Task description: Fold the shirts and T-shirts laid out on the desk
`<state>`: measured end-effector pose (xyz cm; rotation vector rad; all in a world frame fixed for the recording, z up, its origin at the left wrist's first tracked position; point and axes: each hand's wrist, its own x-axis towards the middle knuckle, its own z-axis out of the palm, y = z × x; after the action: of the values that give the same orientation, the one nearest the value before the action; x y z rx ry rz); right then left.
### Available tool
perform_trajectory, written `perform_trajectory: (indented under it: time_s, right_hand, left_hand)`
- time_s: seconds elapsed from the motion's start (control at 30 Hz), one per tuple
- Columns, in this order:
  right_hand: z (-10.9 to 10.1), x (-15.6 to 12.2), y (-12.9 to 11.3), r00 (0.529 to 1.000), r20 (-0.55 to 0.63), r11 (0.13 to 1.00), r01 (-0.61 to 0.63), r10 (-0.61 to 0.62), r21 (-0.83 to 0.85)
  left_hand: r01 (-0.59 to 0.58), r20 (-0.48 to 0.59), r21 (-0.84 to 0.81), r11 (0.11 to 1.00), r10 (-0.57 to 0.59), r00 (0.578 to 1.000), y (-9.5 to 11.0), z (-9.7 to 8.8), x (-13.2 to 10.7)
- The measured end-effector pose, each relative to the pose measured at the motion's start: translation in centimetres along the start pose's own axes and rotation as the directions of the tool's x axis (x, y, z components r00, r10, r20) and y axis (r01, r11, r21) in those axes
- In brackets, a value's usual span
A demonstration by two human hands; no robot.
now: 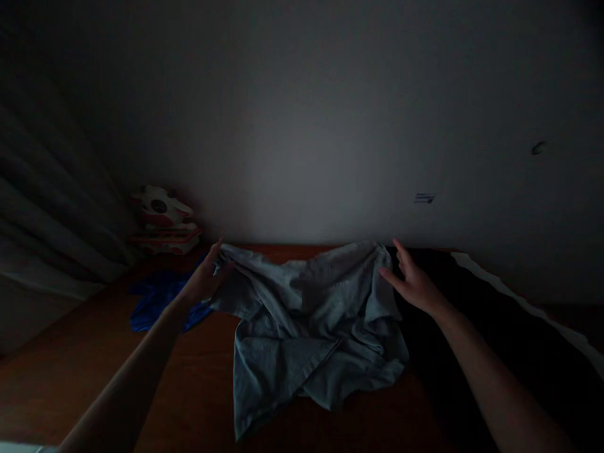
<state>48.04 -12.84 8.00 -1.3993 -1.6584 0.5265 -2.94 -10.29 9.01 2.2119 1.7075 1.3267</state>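
A crumpled grey short-sleeved shirt (302, 314) lies in front of me, its shoulders at the far side and its hem in uneven folds towards me. My left hand (205, 277) is at the shirt's left shoulder, thumb and fingers apart, partly over the cloth. At the opposite shoulder is my right hand (413, 283), fingers stretched and spread, the thumb close to the fabric. Whether either hand touches the cloth is hard to tell in the dim light.
A blue cloth (160, 299) lies on the brown surface (189, 384), partly behind my left forearm. A cow-shaped item (163, 214) stands in the back left corner beside a curtain (42, 207). Dark fabric (476, 327) with a white edge spreads at right. A wall (306, 126) closes the back.
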Motion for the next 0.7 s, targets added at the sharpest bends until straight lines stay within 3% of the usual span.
perform_trajectory:
  time_s: [0.03,0.1,0.17,0.23,0.3,0.33,0.4,0.47,0.6,0.7]
  right_hand:
    - [1.0,0.2,-0.3,0.996,-0.029,0.994,0.080,-0.082,-0.071]
    - [2.7,-0.7,-0.3,0.983,0.036,0.966,0.186,-0.182,-0.179]
    - [3.9,-3.4,0.5,0.972,0.132,0.946,0.220,-0.193,-0.238]
    - [4.4,-6.9,1.9,0.962,0.221,0.923,0.224,-0.159,-0.312]
    - [4.4,-10.3,3.5,0.954,0.269,0.906,0.225,-0.130,-0.358]
    - [4.4,-11.8,4.2,0.953,0.278,0.901,0.224,-0.122,-0.371]
    - [4.4,-13.8,5.5,0.949,0.292,0.892,0.232,-0.120,-0.388]
    - [4.7,-14.6,6.4,0.950,0.283,0.877,0.247,-0.135,-0.412]
    - [5.7,-13.8,6.6,0.960,0.213,0.831,0.265,-0.181,-0.489]
    - [5.5,-13.2,6.0,0.963,0.226,0.805,0.248,-0.145,-0.539]
  left_hand:
    - [-0.012,-0.028,0.026,1.000,0.013,1.000,1.0,1.1,0.8]
    - [-0.066,-0.027,0.059,0.996,0.067,0.997,3.2,3.0,0.6]
    - [-0.147,0.169,0.032,0.989,0.139,0.976,5.4,4.1,-2.0]
    - [-0.204,0.463,-0.018,0.979,0.189,0.866,6.8,4.5,-6.3]
    - [-0.265,0.595,0.001,0.964,0.213,0.775,7.2,4.7,-11.3]
    - [-0.279,0.617,0.019,0.960,0.208,0.759,7.0,4.8,-13.5]
    - [-0.286,0.608,0.062,0.956,0.191,0.771,5.8,4.9,-16.9]
    - [-0.277,0.565,0.090,0.957,0.180,0.805,4.3,5.1,-18.3]
    - [-0.279,0.541,0.093,0.956,0.187,0.820,2.2,5.3,-16.7]
    - [-0.248,0.545,0.096,0.964,0.158,0.824,1.6,4.5,-14.7]
